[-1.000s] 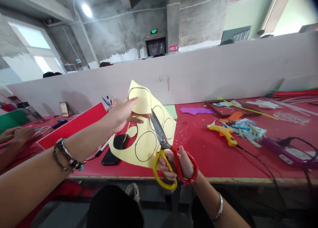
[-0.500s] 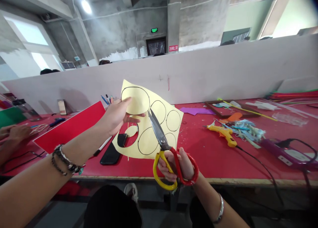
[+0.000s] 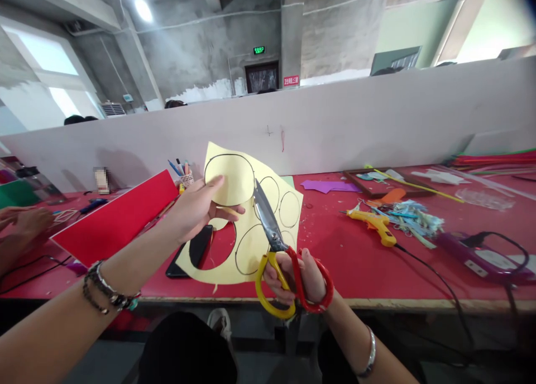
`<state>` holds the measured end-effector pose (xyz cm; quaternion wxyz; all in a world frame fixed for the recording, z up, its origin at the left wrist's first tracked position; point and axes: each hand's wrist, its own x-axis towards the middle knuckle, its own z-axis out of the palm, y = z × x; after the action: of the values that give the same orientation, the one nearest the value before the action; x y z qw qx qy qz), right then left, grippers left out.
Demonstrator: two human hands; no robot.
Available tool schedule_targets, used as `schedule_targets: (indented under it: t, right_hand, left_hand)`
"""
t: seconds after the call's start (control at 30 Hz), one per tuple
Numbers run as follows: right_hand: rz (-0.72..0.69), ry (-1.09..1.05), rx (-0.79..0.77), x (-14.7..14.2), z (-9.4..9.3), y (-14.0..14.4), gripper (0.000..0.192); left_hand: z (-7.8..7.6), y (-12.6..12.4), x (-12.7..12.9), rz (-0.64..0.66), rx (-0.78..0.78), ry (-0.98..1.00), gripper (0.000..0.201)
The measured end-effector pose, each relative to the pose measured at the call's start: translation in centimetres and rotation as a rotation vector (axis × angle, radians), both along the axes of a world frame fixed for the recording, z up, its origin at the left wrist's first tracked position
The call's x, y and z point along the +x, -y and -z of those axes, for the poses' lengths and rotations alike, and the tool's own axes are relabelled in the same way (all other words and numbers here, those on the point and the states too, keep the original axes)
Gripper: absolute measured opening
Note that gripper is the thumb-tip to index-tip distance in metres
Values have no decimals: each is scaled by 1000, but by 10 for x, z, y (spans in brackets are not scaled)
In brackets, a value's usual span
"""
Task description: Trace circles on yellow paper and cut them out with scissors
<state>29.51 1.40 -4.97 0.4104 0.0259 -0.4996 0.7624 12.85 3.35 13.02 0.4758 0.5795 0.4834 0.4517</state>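
Observation:
My left hand [image 3: 196,205] holds up a yellow paper sheet [image 3: 247,244] marked with several black circles; thumb and fingers pinch its upper circle. One large round hole is cut out of the sheet's lower left. My right hand [image 3: 304,275] grips scissors [image 3: 272,244] with one yellow and one red handle loop. The blades point up and lie against the sheet near its middle, nearly closed, beside the top circle's outline.
A red table [image 3: 360,261] with a white partition wall [image 3: 377,116] behind it. On the table: a black phone [image 3: 195,249] under the sheet, a red board [image 3: 117,219], a yellow glue gun [image 3: 374,223] with cord, paper scraps, a purple device [image 3: 481,255]. Another person's hands [image 3: 23,225] at far left.
The yellow sheet has turned and dropped a little in my left hand. The scissors have shifted slightly left along the top circle's edge. The cut-out hole now shows larger.

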Motion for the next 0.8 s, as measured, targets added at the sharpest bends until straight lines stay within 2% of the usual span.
schedule_targets:
  t: [0.5,0.8]
  right_hand:
    - [19,29,-97,-6,-7,9,65]
    - [83,19,-119,-9,-7,10,57]
  left_hand:
    - [26,0,-10,55,19,10,31]
    - [32,-5,-9,67,16,-45,28]
